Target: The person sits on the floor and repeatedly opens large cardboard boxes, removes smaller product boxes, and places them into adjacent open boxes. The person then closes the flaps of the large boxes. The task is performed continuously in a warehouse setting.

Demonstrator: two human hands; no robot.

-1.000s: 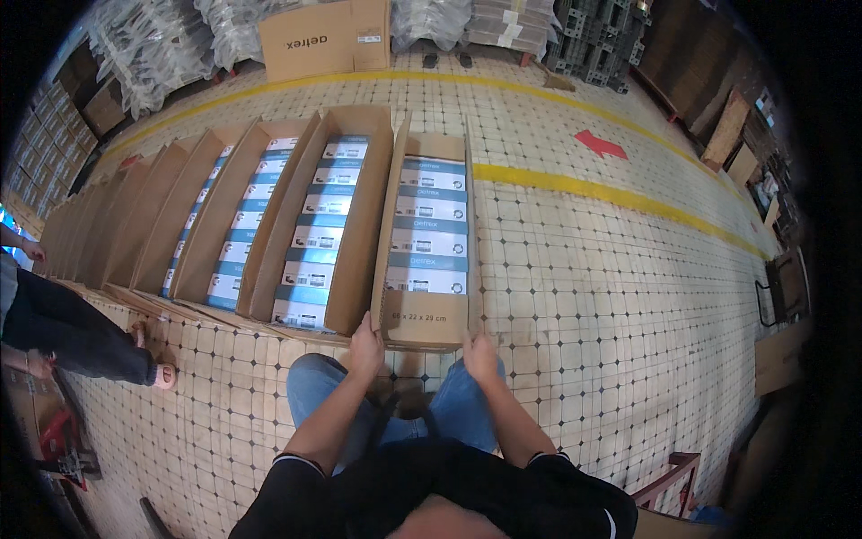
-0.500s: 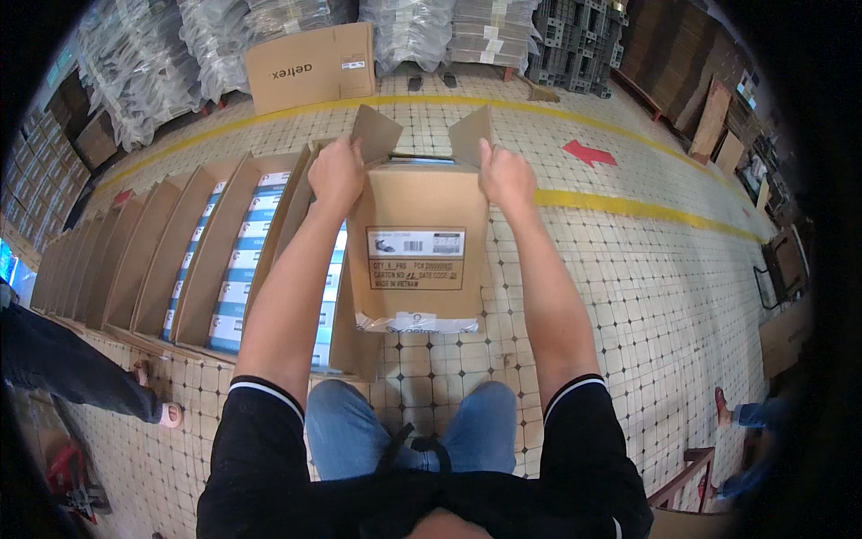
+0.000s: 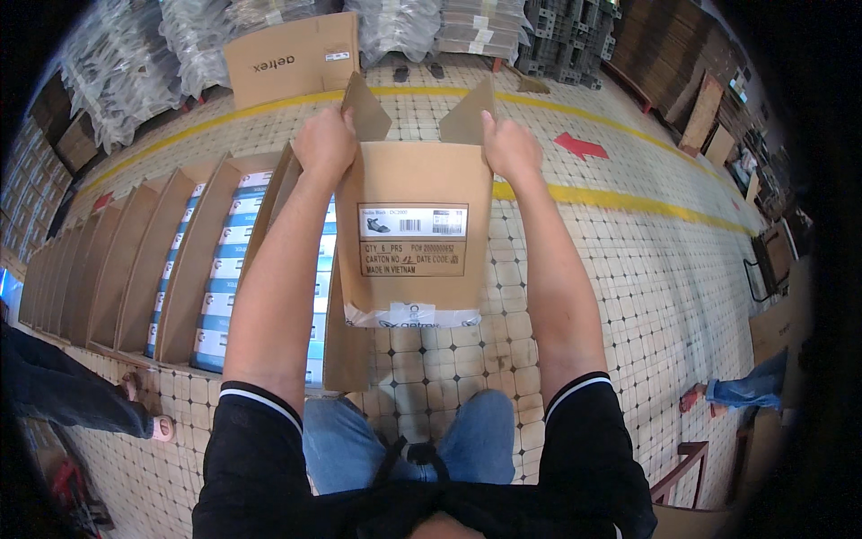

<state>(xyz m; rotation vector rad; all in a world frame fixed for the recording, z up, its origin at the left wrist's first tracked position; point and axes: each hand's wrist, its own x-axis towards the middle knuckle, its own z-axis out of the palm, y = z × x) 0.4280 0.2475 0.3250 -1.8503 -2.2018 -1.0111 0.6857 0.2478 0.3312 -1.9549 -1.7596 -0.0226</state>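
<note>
Between my two hands hangs a brown cardboard box (image 3: 413, 180), its near end facing me with a printed label and a strip of tape along the lower edge. Two of its top flaps stand up at the far side. My left hand (image 3: 325, 144) is closed on the left upper edge by the left flap (image 3: 368, 108). On the other side my right hand (image 3: 512, 148) grips the right upper edge near the right flap (image 3: 469, 112). The inside of this box is hidden. Just left of it stand open cartons (image 3: 211, 234) filled with blue and white shoe boxes (image 3: 235, 251).
More open cartons (image 3: 99, 260) run in a row to the left. Wrapped stacks (image 3: 395, 36) and a flat carton (image 3: 292, 63) stand beyond a yellow floor line (image 3: 620, 203). Other people's feet show at left (image 3: 162, 428) and right (image 3: 691, 400). A red frame (image 3: 687, 467) is at lower right.
The box has come a little closer and tilted, so its label end faces me more fully. Both hands still hold it. The person at right has stepped further into view.
</note>
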